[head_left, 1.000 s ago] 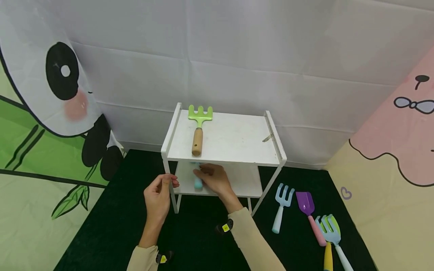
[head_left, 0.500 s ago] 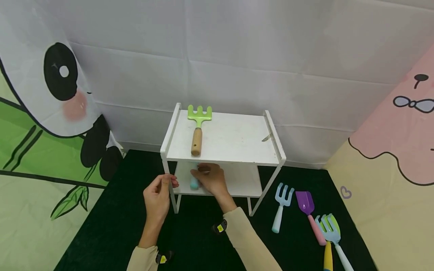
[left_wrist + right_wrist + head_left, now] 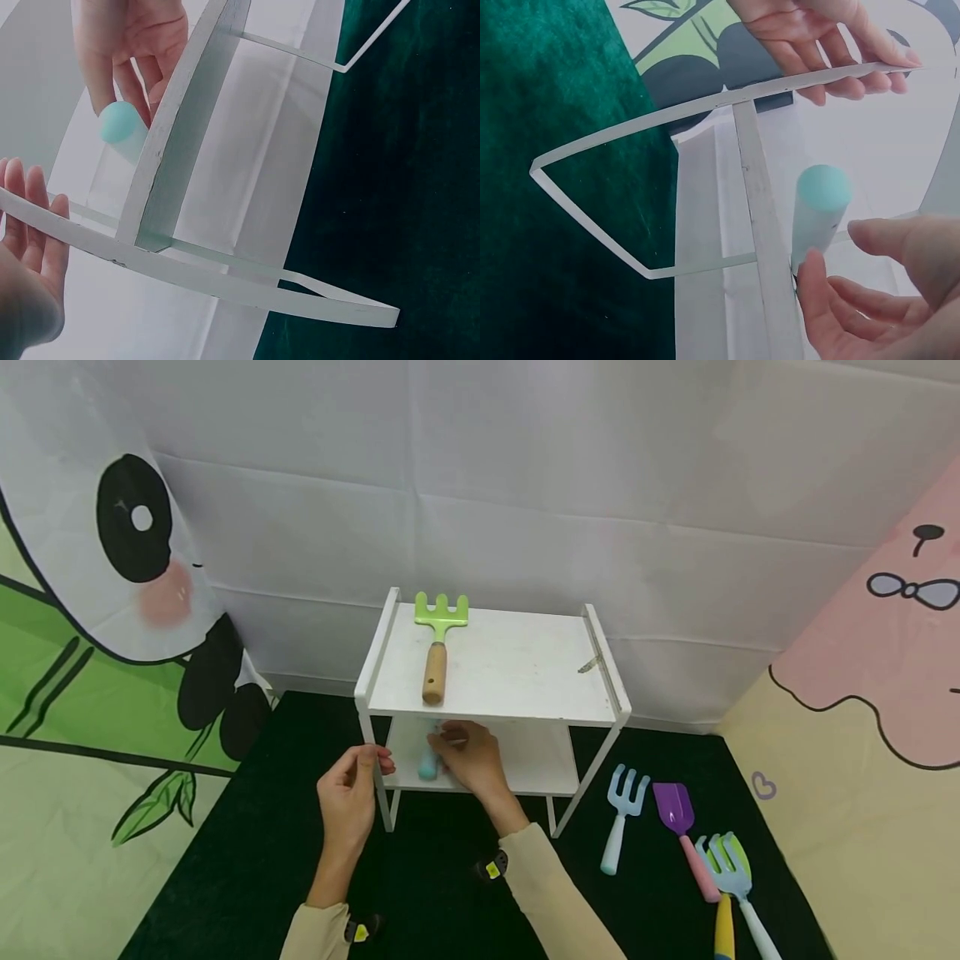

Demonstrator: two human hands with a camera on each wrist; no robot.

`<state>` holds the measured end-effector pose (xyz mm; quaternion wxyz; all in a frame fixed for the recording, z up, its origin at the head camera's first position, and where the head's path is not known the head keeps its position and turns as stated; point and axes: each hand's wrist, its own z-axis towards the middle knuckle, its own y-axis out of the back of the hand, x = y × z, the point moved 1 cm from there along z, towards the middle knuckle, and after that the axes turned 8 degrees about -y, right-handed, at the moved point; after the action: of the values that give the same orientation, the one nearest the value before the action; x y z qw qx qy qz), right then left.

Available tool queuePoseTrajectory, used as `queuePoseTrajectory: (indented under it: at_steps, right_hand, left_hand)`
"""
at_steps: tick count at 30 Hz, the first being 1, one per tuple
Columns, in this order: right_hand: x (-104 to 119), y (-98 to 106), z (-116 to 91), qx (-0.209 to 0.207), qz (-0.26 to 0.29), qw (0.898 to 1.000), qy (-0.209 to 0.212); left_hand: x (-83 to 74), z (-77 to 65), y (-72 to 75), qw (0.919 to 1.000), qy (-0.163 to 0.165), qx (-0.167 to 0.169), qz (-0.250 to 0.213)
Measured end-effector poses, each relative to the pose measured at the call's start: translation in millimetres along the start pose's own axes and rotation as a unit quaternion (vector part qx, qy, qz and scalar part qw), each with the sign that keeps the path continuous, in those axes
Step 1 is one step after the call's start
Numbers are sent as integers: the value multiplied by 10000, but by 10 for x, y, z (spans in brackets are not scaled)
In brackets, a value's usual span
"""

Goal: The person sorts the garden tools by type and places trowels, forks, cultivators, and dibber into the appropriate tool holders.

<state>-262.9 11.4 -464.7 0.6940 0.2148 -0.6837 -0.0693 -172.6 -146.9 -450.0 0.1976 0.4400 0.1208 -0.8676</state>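
Note:
A white two-tier shelf [image 3: 517, 664] stands in the middle of the head view. My left hand [image 3: 351, 797] holds its left front leg, with the fingers behind the white bar [image 3: 97, 241] in the left wrist view. On the lower tier [image 3: 536, 760] lies a tool with a pale blue, teal-ended handle [image 3: 821, 206]; its head is hidden under the top board. My right hand [image 3: 474, 760] is beside that handle, thumb apart from it and index fingertip close against it in the right wrist view. A green hand rake [image 3: 436, 670] with a wooden handle lies on the top tier.
Right of the shelf, on dark green cloth [image 3: 442, 893], lie a light blue fork [image 3: 622, 814], a purple scoop [image 3: 677, 810] with pink handle, and another blue fork [image 3: 738, 883] overlapping a yellow-handled green tool [image 3: 724, 927]. A white fabric wall [image 3: 525, 543] rises behind.
The pale blue handle has shifted slightly left on the lower tier. My right hand moved left with it, then drew a little to the right, away from it. My left hand has stayed put.

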Motion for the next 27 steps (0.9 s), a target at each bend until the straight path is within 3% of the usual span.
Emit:
queuePoseTrajectory:
  at_steps: [17,24,27]
  right_hand:
    - [-80,207,-253,-26,-44,9984,569]
    - [-133,287,-333,30,92,9975,698]
    - [-165,317,-363,13,132,9979,630]
  left_hand:
    - [36,-9,-2,10000,-10,-30,54]
    - [328,-30,38,9999,98,-81,108]
    - [361,-32,44,9999,91,-60,85]
